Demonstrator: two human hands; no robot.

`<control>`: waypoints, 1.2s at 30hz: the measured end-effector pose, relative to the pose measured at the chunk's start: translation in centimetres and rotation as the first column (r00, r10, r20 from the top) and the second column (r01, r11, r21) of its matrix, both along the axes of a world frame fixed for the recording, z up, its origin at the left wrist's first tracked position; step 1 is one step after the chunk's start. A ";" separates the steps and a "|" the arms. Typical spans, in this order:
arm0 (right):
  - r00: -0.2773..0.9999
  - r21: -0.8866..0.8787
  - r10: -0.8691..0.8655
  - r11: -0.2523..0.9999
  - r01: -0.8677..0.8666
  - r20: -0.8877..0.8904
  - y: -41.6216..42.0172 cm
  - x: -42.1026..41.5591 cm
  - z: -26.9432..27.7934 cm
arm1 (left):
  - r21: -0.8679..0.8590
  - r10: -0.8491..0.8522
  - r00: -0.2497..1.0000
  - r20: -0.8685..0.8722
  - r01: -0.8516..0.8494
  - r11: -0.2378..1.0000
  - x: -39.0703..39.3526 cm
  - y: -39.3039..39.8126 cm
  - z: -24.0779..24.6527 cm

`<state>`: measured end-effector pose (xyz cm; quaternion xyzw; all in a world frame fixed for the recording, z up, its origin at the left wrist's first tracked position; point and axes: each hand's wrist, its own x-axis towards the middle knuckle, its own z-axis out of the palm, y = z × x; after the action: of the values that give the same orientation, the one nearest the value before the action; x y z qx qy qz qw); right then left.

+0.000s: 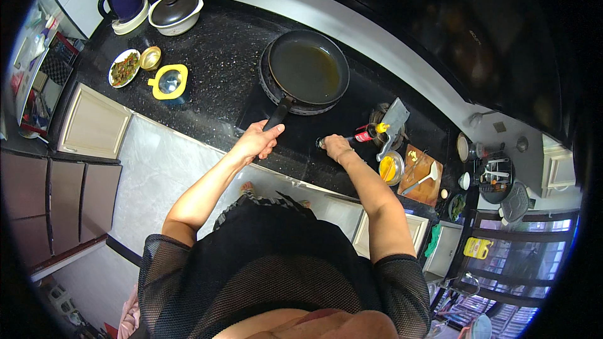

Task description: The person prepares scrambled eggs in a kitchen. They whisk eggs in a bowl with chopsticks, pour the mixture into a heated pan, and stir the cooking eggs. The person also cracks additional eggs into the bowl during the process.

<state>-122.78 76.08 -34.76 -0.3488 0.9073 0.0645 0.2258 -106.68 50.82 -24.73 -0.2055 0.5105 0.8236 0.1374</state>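
Observation:
My left hand (258, 141) grips the black handle of a frying pan (301, 68). The pan rests on the left burner of a black gas hob (297, 134), and a thin pool of yellowish oil (332, 70) lies in it. At the hob's front edge, the fingers of my right hand (337, 147) are closed around a stove knob (321, 142), which they partly cover. Just right of that hand are a dark sauce bottle (365, 134) with a red label and yellow cap, and a cleaver (395, 120) over the right burner.
A metal bowl of beaten egg (389, 168) stands beside a wooden cutting board (431, 188) bearing a white-headed spatula (426, 176). Leftward are a yellow-rimmed container (169, 82), a plate of cooked food (124, 68), a lidded pot (176, 12) and a kettle (123, 0). A range hood (447, 33) overhangs the hob.

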 end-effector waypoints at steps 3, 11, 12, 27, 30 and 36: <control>1.000 0.016 -0.003 1.000 0.003 0.012 0.0 0.0 0.3 | 0.013 0.009 1.000 -0.013 -0.009 1.000 -0.2 0.2 -1.0; 0.999 0.065 -0.012 0.998 0.010 0.031 0.2 -0.1 0.1 | 0.076 -0.007 1.000 0.017 0.006 0.997 -0.1 0.7 -2.0; 1.000 0.065 -0.013 0.998 0.011 0.026 0.0 -0.1 0.0 | 0.075 -0.008 1.000 0.020 0.007 0.997 0.0 0.5 -1.9; 1.000 0.050 -0.011 0.999 0.012 -0.009 -0.2 0.2 0.6 | 0.033 0.017 1.000 0.010 -0.018 0.999 0.2 -0.2 -2.5; 1.000 0.044 0.000 0.999 0.000 -0.005 -0.2 0.0 0.5 | 0.030 0.036 0.999 0.023 -0.036 0.999 0.0 -0.3 -2.1; 0.999 0.020 0.028 0.999 -0.027 -0.037 0.5 -0.3 -0.5 | 0.048 0.010 1.000 0.005 -0.010 0.999 -0.4 -0.4 -1.5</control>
<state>-123.13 76.54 -35.26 -0.3578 0.9058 0.0829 0.2113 -107.04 50.40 -26.26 -0.2066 0.4892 0.8358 0.1395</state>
